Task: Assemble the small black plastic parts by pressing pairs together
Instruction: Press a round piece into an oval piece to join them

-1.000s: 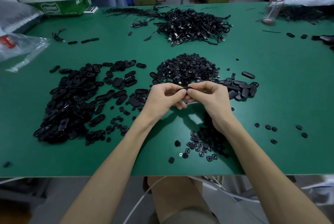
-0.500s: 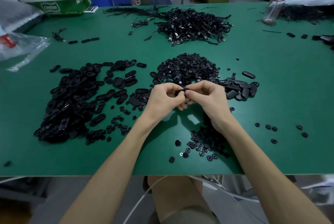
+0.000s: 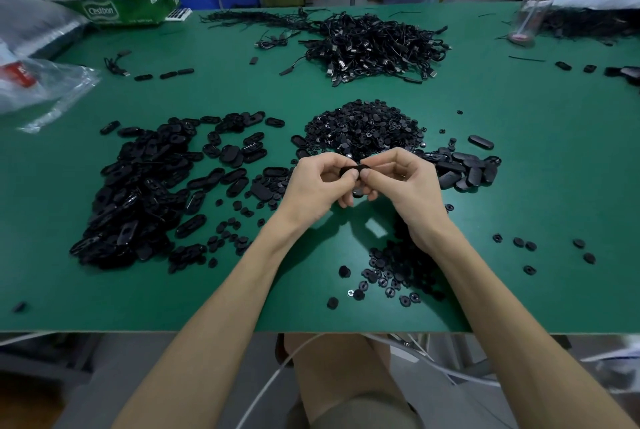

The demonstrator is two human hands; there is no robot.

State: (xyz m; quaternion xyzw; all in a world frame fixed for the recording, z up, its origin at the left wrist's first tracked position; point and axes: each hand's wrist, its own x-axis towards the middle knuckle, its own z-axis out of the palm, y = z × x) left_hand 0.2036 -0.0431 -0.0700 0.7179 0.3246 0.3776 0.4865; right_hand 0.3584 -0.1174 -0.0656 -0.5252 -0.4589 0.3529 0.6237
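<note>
Spotter: The green table is carrying everything, and its top is looking matte and slightly soft. On your left the largest heap is lying: oval shells, glossy black, long with rounded ends, a few showing a slot.

Recorder: At the far middle a tangle of black cables is sitting, thin and wiry, with metal plugs glinting. Nearer you, a mound of round pieces is rising, small discs, dull with bright specks. Just right of it a smaller stack of ovals is lying. I am guessing those are your finished ones.

Spotter: Your hands are meeting above the table, just in front of that mound. Your left hand is pinching one end of a black oval part between thumb and forefinger. Your right hand is pinching the other end, fingers curled in tight.

Recorder: By my reading you are pressing a pair together, mid-squeeze. Your fingertips are hiding the joint, so I cannot tell whether a round piece is sitting inside. Something dark is showing under your fingers, too small to name.

Spotter: It is looking like hard, rigid plastic, so I am expecting the next move to call for an even, square squeeze until it seats. After that you will be dropping it aside and reaching for a fresh oval and disc.
</note>
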